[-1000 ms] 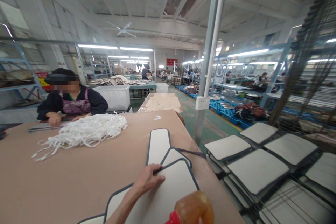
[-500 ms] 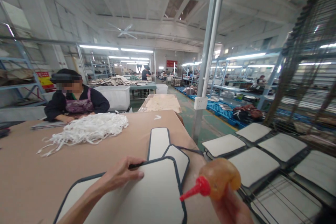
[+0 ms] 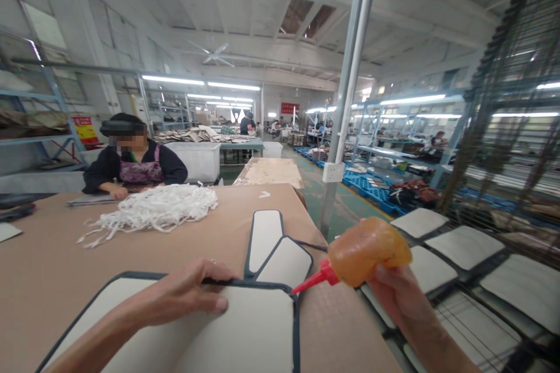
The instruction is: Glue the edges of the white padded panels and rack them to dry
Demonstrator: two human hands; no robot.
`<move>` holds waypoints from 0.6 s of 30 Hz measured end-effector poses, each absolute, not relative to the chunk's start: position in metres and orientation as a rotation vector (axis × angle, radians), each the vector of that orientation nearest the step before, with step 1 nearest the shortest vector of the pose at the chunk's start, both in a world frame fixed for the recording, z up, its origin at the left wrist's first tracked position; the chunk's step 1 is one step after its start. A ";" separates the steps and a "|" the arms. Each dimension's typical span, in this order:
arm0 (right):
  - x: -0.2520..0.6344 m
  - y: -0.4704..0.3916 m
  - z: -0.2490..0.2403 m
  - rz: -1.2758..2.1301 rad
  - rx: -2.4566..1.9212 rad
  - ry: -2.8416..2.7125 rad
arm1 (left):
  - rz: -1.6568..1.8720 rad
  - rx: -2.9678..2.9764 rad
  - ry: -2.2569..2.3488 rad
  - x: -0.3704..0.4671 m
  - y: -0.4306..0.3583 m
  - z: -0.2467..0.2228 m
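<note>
My left hand grips the far edge of a large cream panel with dark edging, thumb on top and fingers over the rim. In my right hand is an amber squeeze bottle with a red nozzle. It is tilted down to the left, and the nozzle tip is at the panel's far right corner, on or just over the dark edging. Past that edge lie two smaller dark-edged panels, a long one and an angled one, partly overlapping.
A heap of white strips lies on the brown table. Across the table a co-worker sits with hands on flat pieces. A metal post with a socket box stands beyond the right edge. Several cream panels rest on a rack at right.
My right hand has raised the bottle and brought its nozzle from beside the panel's right edge to the far right corner. The large panel and my left hand have shifted slightly left in view.
</note>
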State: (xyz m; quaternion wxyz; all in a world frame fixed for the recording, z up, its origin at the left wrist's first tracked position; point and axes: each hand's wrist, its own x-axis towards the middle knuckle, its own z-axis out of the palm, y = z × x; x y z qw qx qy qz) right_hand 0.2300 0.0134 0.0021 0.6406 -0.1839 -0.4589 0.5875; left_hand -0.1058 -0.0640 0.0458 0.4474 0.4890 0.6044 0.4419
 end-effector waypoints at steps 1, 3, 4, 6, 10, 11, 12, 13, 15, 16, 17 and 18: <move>0.231 0.013 0.002 1.338 -0.411 -1.071 | 1.049 1.269 1.492 -0.106 -0.065 0.047; 0.233 0.012 0.002 1.335 -0.406 -1.091 | 0.919 1.423 1.484 -0.109 -0.067 0.046; 0.234 0.012 0.002 1.337 -0.403 -1.095 | 0.914 1.455 1.485 -0.112 -0.068 0.045; 0.236 0.009 0.002 1.351 -0.393 -1.111 | 0.884 1.499 1.468 -0.116 -0.068 0.042; 0.239 0.006 -0.001 1.373 -0.359 -1.139 | 0.660 1.640 1.393 -0.121 -0.068 0.040; 0.240 0.005 -0.001 1.370 -0.350 -1.139 | 0.615 1.677 1.385 -0.122 -0.068 0.041; 0.240 0.005 -0.001 1.364 -0.341 -1.138 | 0.594 1.702 1.386 -0.122 -0.068 0.042; 0.240 0.005 -0.001 1.356 -0.338 -1.139 | 0.597 1.716 1.392 -0.122 -0.068 0.043; 0.240 0.006 0.000 1.344 -0.339 -1.143 | 0.596 1.716 1.384 -0.121 -0.067 0.047; 0.240 0.006 0.000 1.341 -0.343 -1.146 | 0.575 1.709 1.370 -0.119 -0.067 0.049; 0.241 0.006 0.000 1.342 -0.349 -1.152 | 0.549 1.705 1.354 -0.117 -0.067 0.052; 0.241 0.005 0.000 1.348 -0.354 -1.160 | 0.521 1.704 1.336 -0.115 -0.067 0.056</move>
